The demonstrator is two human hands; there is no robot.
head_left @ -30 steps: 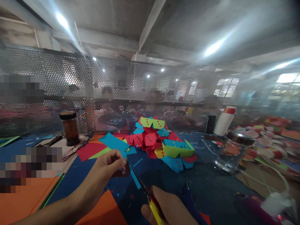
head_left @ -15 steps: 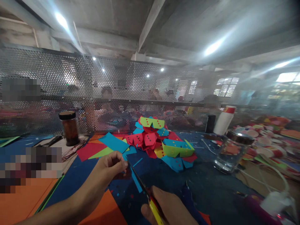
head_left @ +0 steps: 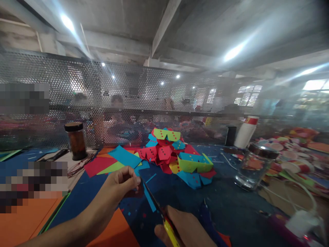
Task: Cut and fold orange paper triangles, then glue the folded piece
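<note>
My right hand (head_left: 183, 224) grips scissors (head_left: 168, 230) with a yellow handle, its dark blades angled up and left. Their tips end at the fingertips of my left hand (head_left: 124, 181), which are pinched together. Whatever lies in that pinch is too small and shaded to make out. Beside the blades, a narrow blue paper strip (head_left: 149, 199) is on the dark blue tabletop. Beyond my hands stands a pile of folded, notched paper shapes with dots, among them a green one (head_left: 195, 164) and a red one (head_left: 164, 154).
Flat coloured sheets, including a blue sheet (head_left: 125, 156), lie left of the pile. Orange paper (head_left: 113, 230) is under my left forearm. A dark-filled jar (head_left: 75, 142) stands left, a glass jar (head_left: 253, 168) right. A blue-handled tool (head_left: 209, 219) lies beside my right hand.
</note>
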